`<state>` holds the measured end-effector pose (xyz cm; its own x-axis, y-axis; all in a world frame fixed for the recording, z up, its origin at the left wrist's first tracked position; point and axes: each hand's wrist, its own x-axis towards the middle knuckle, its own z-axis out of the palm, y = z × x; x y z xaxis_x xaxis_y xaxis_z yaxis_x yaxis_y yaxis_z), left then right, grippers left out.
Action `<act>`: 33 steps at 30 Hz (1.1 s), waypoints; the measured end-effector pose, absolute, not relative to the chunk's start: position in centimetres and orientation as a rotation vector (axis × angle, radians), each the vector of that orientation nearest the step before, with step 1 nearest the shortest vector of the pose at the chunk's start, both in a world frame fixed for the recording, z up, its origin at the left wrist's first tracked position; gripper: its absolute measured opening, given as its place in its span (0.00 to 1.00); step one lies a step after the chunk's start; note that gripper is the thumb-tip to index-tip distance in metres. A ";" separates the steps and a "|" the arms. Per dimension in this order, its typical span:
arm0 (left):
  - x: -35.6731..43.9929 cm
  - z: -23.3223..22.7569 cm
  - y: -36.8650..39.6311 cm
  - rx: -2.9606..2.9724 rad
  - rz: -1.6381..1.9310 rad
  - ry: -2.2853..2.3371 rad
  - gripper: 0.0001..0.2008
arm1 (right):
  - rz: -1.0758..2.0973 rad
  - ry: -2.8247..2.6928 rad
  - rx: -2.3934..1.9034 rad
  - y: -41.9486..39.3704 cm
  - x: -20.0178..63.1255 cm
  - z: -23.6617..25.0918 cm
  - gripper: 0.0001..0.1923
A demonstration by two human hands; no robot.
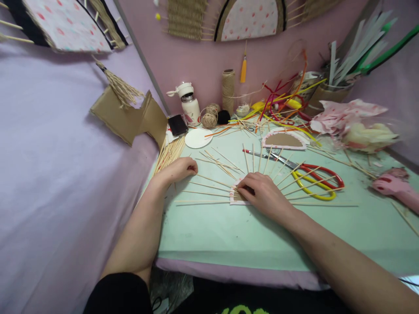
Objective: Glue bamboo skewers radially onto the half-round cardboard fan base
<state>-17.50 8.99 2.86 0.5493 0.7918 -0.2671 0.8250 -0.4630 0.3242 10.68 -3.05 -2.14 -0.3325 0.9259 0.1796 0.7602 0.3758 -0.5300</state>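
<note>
Thin wooden sticks (209, 192) fan out from a small cardboard half-circle (240, 197) with a pink-and-white edge, lying flat on the table. My left hand (180, 170) is closed in a pinch at the outer end of one stick on the left side of the fan. Over the half-circle, my right hand (263, 192) has its fingers pressed together at that stick's inner end, and it covers much of the cardboard. Large scissors (314, 174) with red and yellow handles lie beneath the right-hand sticks, beside a red-tipped pen (253, 152).
Loose sticks (219, 163) and a stick bundle (170, 152) lie behind my left hand. A second half-circle (283, 139), a white disc (198, 138), a bottle (190, 109) and twine (209, 117) sit farther back. A pink glue gun (396, 187) is at right.
</note>
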 end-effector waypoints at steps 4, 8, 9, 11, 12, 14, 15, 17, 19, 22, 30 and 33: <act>-17.4 3.1 8.9 2.369 -0.118 1.323 0.10 | 0.496 -2.196 -1.465 -3.0 10.6 -2.1 0.12; -17.5 3.5 8.7 2.351 -0.128 1.351 0.10 | 0.499 -2.197 -1.462 -3.1 10.6 -2.1 0.12; -17.5 3.6 8.6 2.342 -0.119 1.362 0.10 | 0.502 -2.194 -1.459 -3.1 10.6 -2.1 0.11; -17.6 4.0 8.7 2.329 -0.081 1.389 0.11 | 0.507 -2.168 -1.446 -3.1 10.6 -2.1 0.10; -17.7 4.2 8.8 2.335 -0.054 1.404 0.11 | 0.509 -2.147 -1.436 -3.1 10.6 -2.1 0.10; -17.6 4.9 9.2 2.381 -0.004 1.436 0.11 | 0.504 -2.100 -1.412 -3.1 10.7 -2.0 0.09; -17.4 5.2 9.6 2.423 0.014 1.444 0.11 | 0.494 -2.077 -1.403 -3.1 10.8 -1.9 0.09; -16.8 5.9 10.3 2.522 0.036 1.437 0.11 | 0.467 -2.038 -1.400 -3.1 11.0 -1.9 0.09; -15.9 6.3 11.1 2.604 0.032 1.407 0.12 | 0.438 -2.003 -1.417 -3.1 11.2 -1.8 0.09; -14.2 6.0 11.9 2.653 -0.078 1.332 0.13 | 0.424 -1.977 -1.447 -3.0 11.6 -1.9 0.09; -12.8 2.8 12.8 2.636 -0.216 1.298 0.12 | 0.437 -1.956 -1.489 -2.9 11.9 -1.8 0.09; -13.2 2.4 13.0 2.634 -0.185 1.291 0.12 | 0.433 -1.955 -1.488 -2.8 12.0 -1.9 0.09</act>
<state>-13.19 12.99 2.44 0.6102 0.7665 -0.2002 0.7919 -0.5976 0.1258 12.00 -2.83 -1.86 -0.1587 0.9450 0.2860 0.7358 0.3063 -0.6039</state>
